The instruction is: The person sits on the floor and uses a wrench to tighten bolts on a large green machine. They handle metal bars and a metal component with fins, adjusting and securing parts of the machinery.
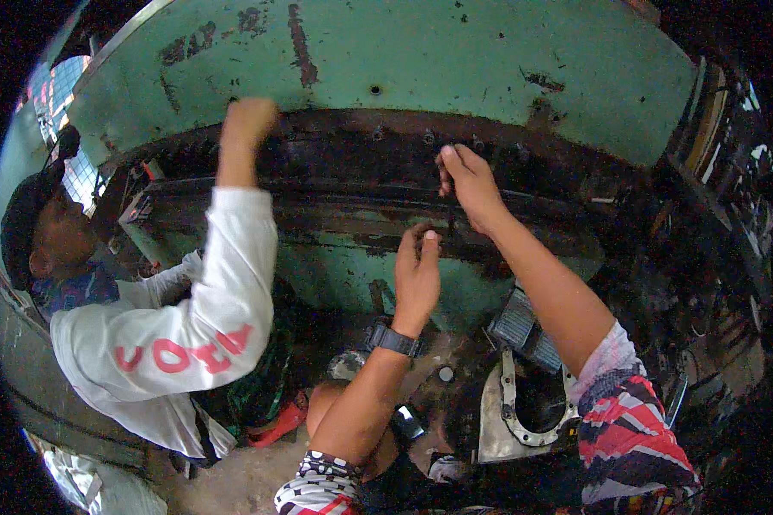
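My left hand [416, 279], with a black watch [393, 340] on its wrist, is raised before a dark metal ledge [343, 196]. Its fingers are curled against the thumb; whatever they grip is too dark to make out. Higher and to the right, my right hand [471, 182] has thumb and fingers pinched together just below a row of small bolts [429, 137]. Anything inside that pinch is hidden as well. The bolts stick out of the dark, rusty lower edge of a scraped green metal panel [447, 64].
At my left a person in a white long-sleeved shirt [163, 343] holds up a closed hand [251, 124] by the panel. Below my right forearm lie a ribbed grey metal part [526, 328] and a plate with a U-shaped cut-out [500, 429]. A phone [409, 421] is low between my arms.
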`<action>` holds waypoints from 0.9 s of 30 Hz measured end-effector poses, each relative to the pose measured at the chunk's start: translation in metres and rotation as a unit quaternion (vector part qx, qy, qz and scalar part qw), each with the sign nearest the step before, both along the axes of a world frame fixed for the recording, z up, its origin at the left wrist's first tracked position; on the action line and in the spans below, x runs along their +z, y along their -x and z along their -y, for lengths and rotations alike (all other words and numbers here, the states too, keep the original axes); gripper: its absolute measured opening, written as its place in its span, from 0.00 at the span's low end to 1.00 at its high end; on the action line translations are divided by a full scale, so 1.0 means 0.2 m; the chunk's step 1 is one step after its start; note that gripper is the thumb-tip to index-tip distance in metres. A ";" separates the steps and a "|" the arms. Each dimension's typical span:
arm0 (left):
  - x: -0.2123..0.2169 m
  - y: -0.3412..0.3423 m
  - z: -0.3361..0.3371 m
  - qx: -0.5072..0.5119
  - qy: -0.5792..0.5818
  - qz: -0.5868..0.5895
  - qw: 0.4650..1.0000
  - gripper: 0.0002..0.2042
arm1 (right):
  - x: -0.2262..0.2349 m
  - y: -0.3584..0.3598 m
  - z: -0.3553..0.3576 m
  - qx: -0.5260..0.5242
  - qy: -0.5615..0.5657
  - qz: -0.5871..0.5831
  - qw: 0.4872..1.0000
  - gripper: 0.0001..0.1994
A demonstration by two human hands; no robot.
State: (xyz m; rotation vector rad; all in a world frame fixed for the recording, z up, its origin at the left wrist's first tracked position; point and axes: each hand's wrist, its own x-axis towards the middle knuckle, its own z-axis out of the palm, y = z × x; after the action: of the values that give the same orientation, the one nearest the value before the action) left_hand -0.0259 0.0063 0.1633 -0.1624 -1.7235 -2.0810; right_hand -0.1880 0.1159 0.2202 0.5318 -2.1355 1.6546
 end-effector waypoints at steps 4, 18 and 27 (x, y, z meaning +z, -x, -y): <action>0.02 -0.03 0.10 0.088 0.069 0.042 0.993 0.21 | 0.12 -0.21 0.28 0.074 0.049 0.040 0.995 0.15; -0.20 0.22 0.14 0.038 0.145 0.010 0.989 0.28 | 0.02 -0.25 0.49 0.013 0.140 -0.013 0.990 0.14; -0.29 0.30 0.63 0.269 0.304 -0.036 0.913 0.24 | 0.06 -0.18 0.95 -0.179 0.309 0.016 0.934 0.19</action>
State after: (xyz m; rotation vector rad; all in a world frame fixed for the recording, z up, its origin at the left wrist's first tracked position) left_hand -0.0858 -0.1194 0.1054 0.0538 -2.0319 -1.1019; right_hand -0.1520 -0.0739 0.2332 -0.0719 -1.4781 1.9706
